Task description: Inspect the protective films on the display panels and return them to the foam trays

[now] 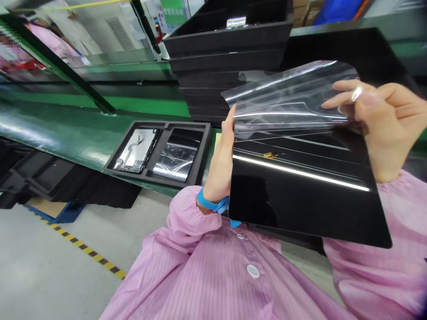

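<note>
A glossy black screen panel [310,200] is held up in front of my body, tilted, with a small gold-coloured patch on it or reflected in it. My left hand [220,166], with a blue band at the wrist, grips its left edge; the fingers behind are mostly hidden. A clear protective film [293,95] is lifted off the panel's upper part and still lies against it lower down. At the upper right, my right hand [383,106] pinches the film's edge between thumb and fingers.
On the green bench [76,129] sits a grey foam tray [151,178] with two flat device parts in its compartments. A tall stack of black trays [213,75] stands behind the panel. More black trays [50,173] are at the lower left. A person in pink [50,42] is across the bench.
</note>
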Motion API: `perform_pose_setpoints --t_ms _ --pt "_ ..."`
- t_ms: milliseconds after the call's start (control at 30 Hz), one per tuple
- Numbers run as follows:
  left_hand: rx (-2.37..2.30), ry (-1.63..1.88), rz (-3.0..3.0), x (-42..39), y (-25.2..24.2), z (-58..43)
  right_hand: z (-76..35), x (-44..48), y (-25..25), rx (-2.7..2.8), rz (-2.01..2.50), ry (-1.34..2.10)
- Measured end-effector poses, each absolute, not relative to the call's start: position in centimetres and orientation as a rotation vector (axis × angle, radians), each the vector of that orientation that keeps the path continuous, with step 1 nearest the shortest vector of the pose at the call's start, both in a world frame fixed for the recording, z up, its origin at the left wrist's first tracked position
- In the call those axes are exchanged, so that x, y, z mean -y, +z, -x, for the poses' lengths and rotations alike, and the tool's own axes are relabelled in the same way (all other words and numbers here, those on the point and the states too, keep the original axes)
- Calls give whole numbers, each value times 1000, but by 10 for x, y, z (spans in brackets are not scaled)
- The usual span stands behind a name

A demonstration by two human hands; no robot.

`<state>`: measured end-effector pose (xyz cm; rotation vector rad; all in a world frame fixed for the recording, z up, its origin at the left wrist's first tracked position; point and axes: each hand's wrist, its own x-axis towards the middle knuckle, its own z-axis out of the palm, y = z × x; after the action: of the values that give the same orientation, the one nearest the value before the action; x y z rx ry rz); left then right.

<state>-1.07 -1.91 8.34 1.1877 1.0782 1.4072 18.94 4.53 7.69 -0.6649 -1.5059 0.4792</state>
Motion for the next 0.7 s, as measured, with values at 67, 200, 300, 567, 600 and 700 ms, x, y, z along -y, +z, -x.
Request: perform_pose_setpoints --t_ms 67,200,300,567,600,700 --pt "-970 1434 -1135 16 83 15 -196 -45 77 1623 602 436" --pt "-904 1385 -1010 16 67 26 -222 -46 80 2219 354 497" --pt "-860 1280 -995 25 45 33 -233 -45 76 2165 413 575" --pt "-998 1258 -1143 49 -2 50 -209 -23 89 1847 1029 -213" --pt "-1040 1262 -1139 53 -6 52 -205 -15 94 1854 1049 -353" --pt "-1071 1220 -1109 63 -18 57 -193 16 106 1962 985 -803"
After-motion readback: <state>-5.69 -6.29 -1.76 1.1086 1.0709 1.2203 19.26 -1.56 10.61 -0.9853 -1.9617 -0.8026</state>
